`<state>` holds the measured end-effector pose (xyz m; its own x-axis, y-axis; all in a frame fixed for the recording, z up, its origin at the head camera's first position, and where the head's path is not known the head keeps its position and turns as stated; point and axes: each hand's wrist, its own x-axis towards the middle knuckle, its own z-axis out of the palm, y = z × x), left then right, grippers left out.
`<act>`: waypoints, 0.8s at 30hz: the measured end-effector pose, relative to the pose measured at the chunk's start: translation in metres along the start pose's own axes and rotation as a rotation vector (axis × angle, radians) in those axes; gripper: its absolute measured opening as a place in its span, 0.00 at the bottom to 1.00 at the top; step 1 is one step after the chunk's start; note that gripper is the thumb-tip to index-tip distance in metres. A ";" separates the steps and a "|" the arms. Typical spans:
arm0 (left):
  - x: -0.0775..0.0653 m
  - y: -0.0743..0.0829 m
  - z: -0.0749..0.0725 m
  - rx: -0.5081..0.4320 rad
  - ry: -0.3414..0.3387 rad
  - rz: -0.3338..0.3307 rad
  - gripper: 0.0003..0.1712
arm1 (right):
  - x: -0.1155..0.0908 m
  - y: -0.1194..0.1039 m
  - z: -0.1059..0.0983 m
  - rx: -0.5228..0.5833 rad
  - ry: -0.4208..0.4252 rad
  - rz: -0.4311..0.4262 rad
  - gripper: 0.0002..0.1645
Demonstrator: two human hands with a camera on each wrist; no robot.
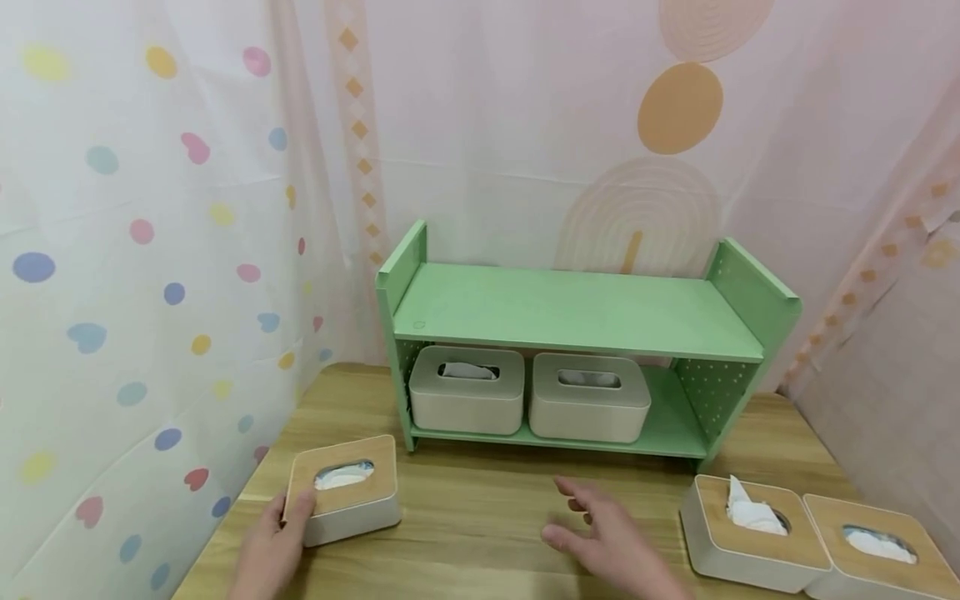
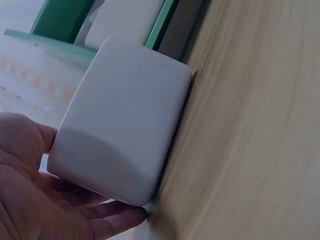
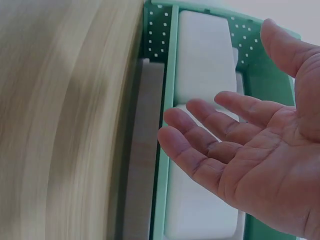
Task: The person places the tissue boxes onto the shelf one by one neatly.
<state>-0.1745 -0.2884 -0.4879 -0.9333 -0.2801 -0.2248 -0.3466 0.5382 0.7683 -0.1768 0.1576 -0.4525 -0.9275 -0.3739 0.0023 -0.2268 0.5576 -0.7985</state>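
A shelf [image 1: 577, 308] stands at the back of the table [image 1: 465, 525], before a curtain [image 1: 487, 125]. Two tissue boxes [image 1: 467, 412] [image 1: 588, 423] sit side by side on its lower board [image 1: 667, 400]. A third box [image 1: 348, 500] is front left, the left hand [image 1: 276, 542] at its left end; two further boxes [image 1: 750, 542] [image 1: 888, 571] lie front right.

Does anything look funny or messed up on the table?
Nothing looks spilled or broken. Just one tissue pokes up, from a wooden-topped box at right; the rest lie low. The left hand holds another box, turned crooked to the shelf.
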 end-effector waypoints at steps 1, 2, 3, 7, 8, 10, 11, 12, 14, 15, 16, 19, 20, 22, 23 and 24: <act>-0.001 0.004 0.006 -0.003 -0.014 0.011 0.54 | 0.001 0.000 0.002 0.012 -0.016 0.005 0.45; -0.003 0.008 0.013 -0.003 -0.021 0.025 0.54 | 0.001 0.000 0.004 0.024 -0.032 0.008 0.44; -0.004 0.012 0.020 -0.006 -0.026 0.041 0.54 | 0.002 -0.001 0.005 0.044 -0.052 0.009 0.44; -0.016 0.035 0.052 -0.030 -0.055 0.129 0.51 | 0.005 -0.005 0.013 0.094 -0.119 -0.001 0.44; -0.019 0.041 0.060 -0.044 -0.064 0.151 0.49 | 0.006 -0.006 0.014 0.100 -0.129 -0.007 0.44; -0.026 0.054 0.075 -0.079 -0.094 0.199 0.48 | 0.007 -0.007 0.015 0.100 -0.140 -0.012 0.45; -0.029 0.061 0.082 -0.101 -0.116 0.214 0.48 | 0.007 -0.006 0.015 0.093 -0.141 -0.011 0.46; -0.032 0.067 0.090 -0.131 -0.142 0.230 0.48 | 0.007 -0.005 0.014 0.087 -0.138 -0.007 0.46; -0.037 0.077 0.102 -0.179 -0.196 0.267 0.49 | 0.007 -0.003 0.013 0.076 -0.130 0.001 0.47; -0.038 0.082 0.108 -0.190 -0.220 0.291 0.50 | 0.006 -0.001 0.011 0.071 -0.122 0.007 0.48; -0.040 0.085 0.112 -0.198 -0.243 0.312 0.51 | 0.006 0.001 0.010 0.067 -0.113 0.013 0.49; -0.040 0.091 0.120 -0.212 -0.315 0.379 0.54 | 0.004 0.008 0.005 0.052 -0.069 0.015 0.52; -0.039 0.091 0.121 -0.210 -0.337 0.400 0.55 | 0.004 0.010 0.004 0.049 -0.054 0.015 0.53; -0.036 0.089 0.120 -0.206 -0.385 0.432 0.57 | 0.004 0.015 0.001 0.041 -0.028 0.009 0.55; -0.034 0.087 0.119 -0.206 -0.406 0.444 0.58 | 0.005 0.017 0.000 0.039 -0.021 0.004 0.55; -0.032 0.085 0.118 -0.206 -0.430 0.452 0.58 | 0.006 0.020 0.000 0.039 -0.018 0.001 0.54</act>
<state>-0.1858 -0.1394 -0.4861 -0.9520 0.3034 -0.0391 0.0743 0.3532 0.9326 -0.1868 0.1664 -0.4680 -0.9220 -0.3872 -0.0090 -0.2141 0.5289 -0.8212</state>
